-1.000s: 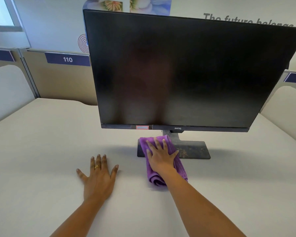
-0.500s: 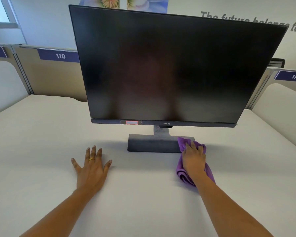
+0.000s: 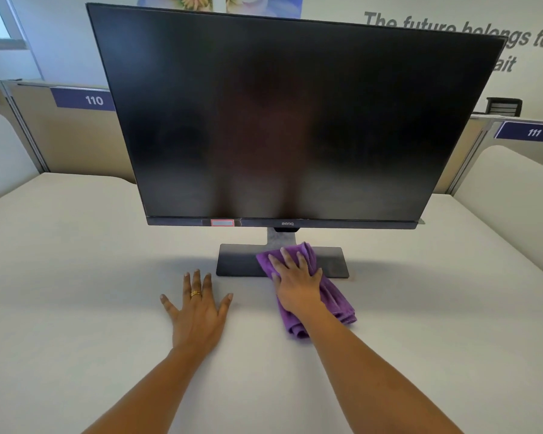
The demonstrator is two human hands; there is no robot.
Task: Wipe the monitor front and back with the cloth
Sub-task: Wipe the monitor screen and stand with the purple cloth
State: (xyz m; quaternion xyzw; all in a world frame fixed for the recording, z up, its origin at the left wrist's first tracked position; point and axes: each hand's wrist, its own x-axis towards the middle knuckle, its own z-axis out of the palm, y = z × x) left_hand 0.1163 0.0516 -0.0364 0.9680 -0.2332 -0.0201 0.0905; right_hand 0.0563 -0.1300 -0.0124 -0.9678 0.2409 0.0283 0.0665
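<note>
Purple cloth back at the middle of the stand base

The right hand presses the folded cloth with flat, straight fingers, half on the base under the monitor, half on the desk. 0.5 s ago it was at the base's right end. The left hand stays flat on the desk, fingers spread, grasping nothing.
</note>
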